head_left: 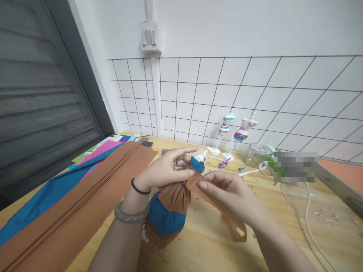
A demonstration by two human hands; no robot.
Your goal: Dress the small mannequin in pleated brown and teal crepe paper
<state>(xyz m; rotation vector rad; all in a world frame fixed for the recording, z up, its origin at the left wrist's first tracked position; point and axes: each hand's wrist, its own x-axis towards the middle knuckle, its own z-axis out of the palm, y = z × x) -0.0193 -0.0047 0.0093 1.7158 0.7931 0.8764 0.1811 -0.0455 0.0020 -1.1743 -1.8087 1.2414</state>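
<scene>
Blue-and-brown frilly paper-like bundle [167,215] is bunched mid-way; long brown paper-like strip [224,207] has loose end, so prob not done. L hand [167,168], curled, holds bundle; R hand [228,190] pinches strip.

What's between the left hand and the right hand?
Head view: a thin brown strip of paper or cloth spans the gap from left hand to right hand; a bright blue wrapped band shows just above it in the picture.

Sheets [87,204] on table [204,245], left | bundle [168,214] right of sheets | figurines [241,136], jar [258,155] behind
</scene>
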